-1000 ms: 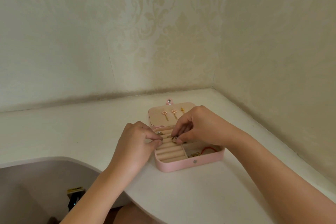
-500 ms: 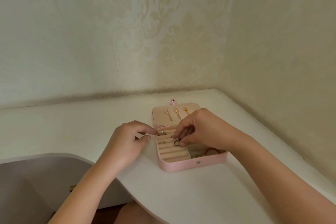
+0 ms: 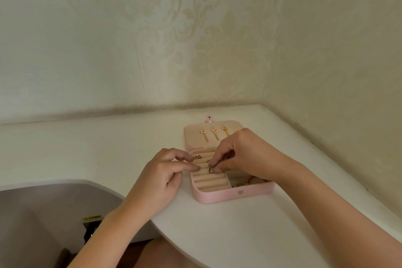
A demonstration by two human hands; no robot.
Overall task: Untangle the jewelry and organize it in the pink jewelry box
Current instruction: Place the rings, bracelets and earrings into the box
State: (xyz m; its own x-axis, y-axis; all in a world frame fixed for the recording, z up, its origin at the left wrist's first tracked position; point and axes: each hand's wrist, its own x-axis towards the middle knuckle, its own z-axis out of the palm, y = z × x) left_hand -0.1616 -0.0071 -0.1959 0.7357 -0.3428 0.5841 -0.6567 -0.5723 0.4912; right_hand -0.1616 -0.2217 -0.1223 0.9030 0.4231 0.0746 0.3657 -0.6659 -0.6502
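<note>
Pink jewelry box (image 3: 217, 197) by the desk (image 3: 239, 235)'s curved edge, wall corner (image 3: 264, 93) behind.
My right hand (image 3: 243, 154) pinches a ring (image 3: 211, 169) over the ring rolls (image 3: 211, 183); my left hand (image 3: 161, 174), loose-fingered, touches the rim.

My white desk (image 3: 87, 148) meets cream patterned wallpaper (image 3: 195, 28) at the far corner; a yellow-labelled dark object (image 3: 92, 223) sits below, near left.

Three earrings (image 3: 215, 131) and one pink jewelry box (image 3: 217, 197).
</note>
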